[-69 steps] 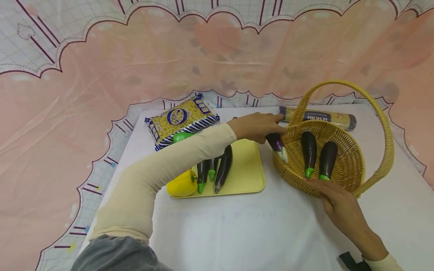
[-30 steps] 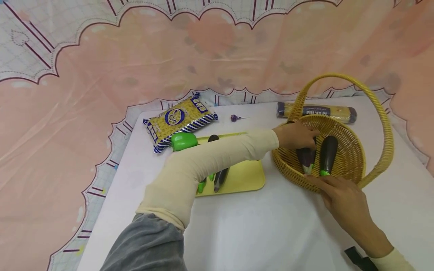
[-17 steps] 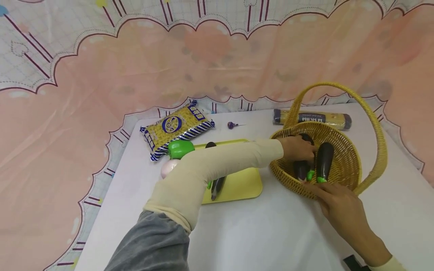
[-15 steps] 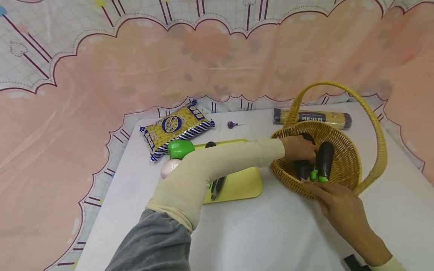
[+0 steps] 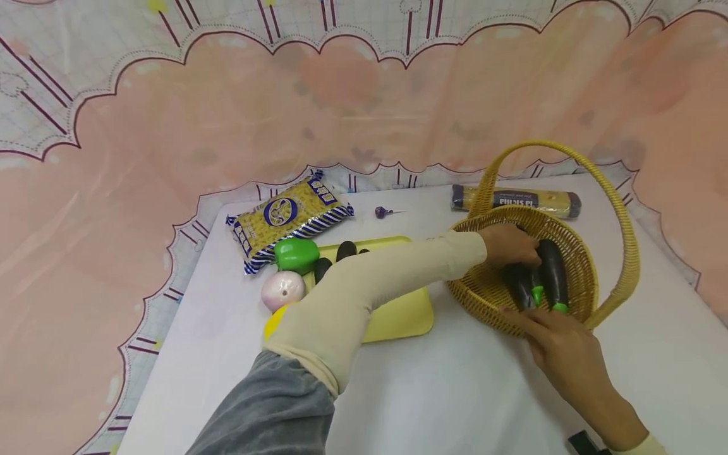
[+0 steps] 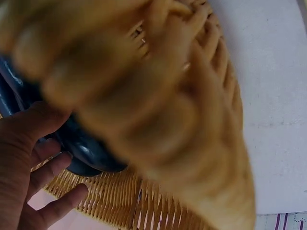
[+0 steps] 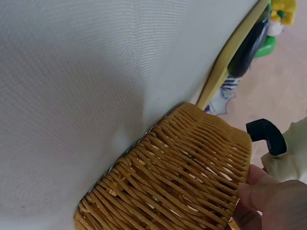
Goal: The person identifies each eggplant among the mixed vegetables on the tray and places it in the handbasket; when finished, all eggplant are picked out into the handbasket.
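My left hand [image 5: 509, 245] reaches over the left rim into the yellow wicker basket [image 5: 472, 306], its fingers against the dark eggplants inside. In the left wrist view this hand [image 6: 29, 163] has spread, slightly bent fingers beside the glossy eggplants [image 6: 86, 143]. Three eggplants lie close together in the basket: the right one [image 5: 553, 272] shows best, the left one [image 5: 519, 285] is partly under the hand, and the middle one is mostly hidden. My right hand [image 5: 569, 354] grips the basket's near rim, thumb and fingers on either side of the wicker wall [image 7: 192, 167].
Left of the basket, a yellow tray [image 5: 406, 316] bears more eggplants [image 5: 345, 251], partly behind my left sleeve. Around it are a green bell pepper [image 5: 297, 254], a pale pink onion-like ball [image 5: 283, 291] and a pasta bag [image 5: 290, 218]. A spaghetti pack [image 5: 517, 201] lies behind the basket.
My left hand has brought a purple-and-white-ended eggplant over the left rim into the basket, then loosened and shifted slightly right, nudging the eggplants. The right hand has stayed on the rim.
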Tool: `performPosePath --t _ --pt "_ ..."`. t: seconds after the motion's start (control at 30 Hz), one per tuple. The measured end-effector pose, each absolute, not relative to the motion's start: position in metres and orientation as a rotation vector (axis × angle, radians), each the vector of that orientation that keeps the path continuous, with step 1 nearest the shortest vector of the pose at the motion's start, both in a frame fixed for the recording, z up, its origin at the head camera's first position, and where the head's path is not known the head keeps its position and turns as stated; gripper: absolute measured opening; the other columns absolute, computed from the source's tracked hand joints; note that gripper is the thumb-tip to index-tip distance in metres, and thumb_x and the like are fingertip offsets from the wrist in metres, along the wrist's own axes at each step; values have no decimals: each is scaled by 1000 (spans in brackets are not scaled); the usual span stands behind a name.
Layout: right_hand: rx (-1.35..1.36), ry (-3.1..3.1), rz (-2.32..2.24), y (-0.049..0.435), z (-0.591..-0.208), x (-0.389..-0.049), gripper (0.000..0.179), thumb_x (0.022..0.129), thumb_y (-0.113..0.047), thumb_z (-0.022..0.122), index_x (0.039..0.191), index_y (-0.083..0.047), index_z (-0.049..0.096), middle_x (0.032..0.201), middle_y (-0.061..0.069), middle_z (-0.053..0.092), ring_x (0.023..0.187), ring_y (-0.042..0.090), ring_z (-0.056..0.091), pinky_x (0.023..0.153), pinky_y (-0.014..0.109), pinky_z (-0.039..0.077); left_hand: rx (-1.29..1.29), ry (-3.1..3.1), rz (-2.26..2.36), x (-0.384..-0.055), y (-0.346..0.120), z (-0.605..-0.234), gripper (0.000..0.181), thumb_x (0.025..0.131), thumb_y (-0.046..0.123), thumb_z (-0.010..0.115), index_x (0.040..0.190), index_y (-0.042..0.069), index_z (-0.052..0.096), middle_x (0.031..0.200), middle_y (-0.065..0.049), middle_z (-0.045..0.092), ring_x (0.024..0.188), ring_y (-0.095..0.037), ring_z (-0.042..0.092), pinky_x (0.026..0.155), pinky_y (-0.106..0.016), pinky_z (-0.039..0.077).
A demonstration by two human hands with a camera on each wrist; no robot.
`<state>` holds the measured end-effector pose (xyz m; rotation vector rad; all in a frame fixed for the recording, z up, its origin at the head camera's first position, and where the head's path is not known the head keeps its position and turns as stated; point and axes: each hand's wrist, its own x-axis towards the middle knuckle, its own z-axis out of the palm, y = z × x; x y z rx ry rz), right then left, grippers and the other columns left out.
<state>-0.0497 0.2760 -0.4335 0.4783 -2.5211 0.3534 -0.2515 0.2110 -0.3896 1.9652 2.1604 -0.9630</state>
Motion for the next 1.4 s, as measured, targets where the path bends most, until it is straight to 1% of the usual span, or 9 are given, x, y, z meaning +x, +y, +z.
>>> performPosePath --t 0.23,0.4,0.5,0.6,0.83,1.0,1.07,1.23,1.4 --pt "449 -2547 350 277 -431 -49 55 65 8 75 113 -19 73 91 6 71 74 27 61 57 46 49 1898 2202 -861 -254 213 -384 52 98 20 59 146 30 43 145 5 46 127 -10 50 102 -26 44" --pt "458 -2551 353 277 -432 -48 55 65 9 75 113 -18 73 92 8 71 76 29 62 59 47 50 1820 2256 -703 -258 201 -379 59 96 32 63 150 32 38 146 7 46 130 -9 46 105 -27 42" --pt "465 -2547 348 278 -434 -47 56 64 9 76 113 -17 73 94 10 72 76 30 63 59 47 50 1767 2285 -665 -261 192 -374 66 94 43 62 152 36 32 152 6 40 134 -10 42 111 -35 37" --pt "467 -2538 339 278 -434 -46 60 60 11 78 113 -17 73 95 12 72 74 31 63 56 47 50 1727 2298 -584 -264 180 -367 68 93 47 62 153 37 30 156 4 33 138 -12 38 114 -41 32" --pt "465 -2523 338 280 -436 -46 64 56 14 81 112 -16 74 95 15 72 72 34 64 54 49 51 1746 2331 -279 -272 145 -357 59 93 41 65 147 31 42 150 1 38 135 -13 40 113 -34 34" --pt "463 -2525 341 280 -437 -46 65 57 15 81 114 -16 74 94 15 72 71 33 64 54 48 51 1844 2348 -283 -274 118 -356 55 93 42 65 144 28 47 142 -1 44 127 -16 47 110 -44 37" --pt "473 -2520 338 280 -437 -46 64 57 15 80 114 -16 74 94 14 72 69 31 63 52 45 49 1859 2359 -291 -274 102 -355 57 93 43 65 144 27 47 143 -3 45 129 -17 46 109 -46 37" --pt "502 -2510 345 278 -436 -51 63 58 16 79 114 -14 74 93 12 72 68 29 62 52 44 48 1765 2383 -247 -276 47 -353 62 91 44 67 147 26 45 144 -6 44 132 -23 45 113 -52 30" --pt "503 -2515 335 276 -436 -53 62 61 14 77 116 -16 73 93 12 72 69 30 62 54 45 49 1670 2387 -167 -272 -3 -360 58 89 37 72 142 25 50 145 -10 44 133 -28 44 115 -56 25"
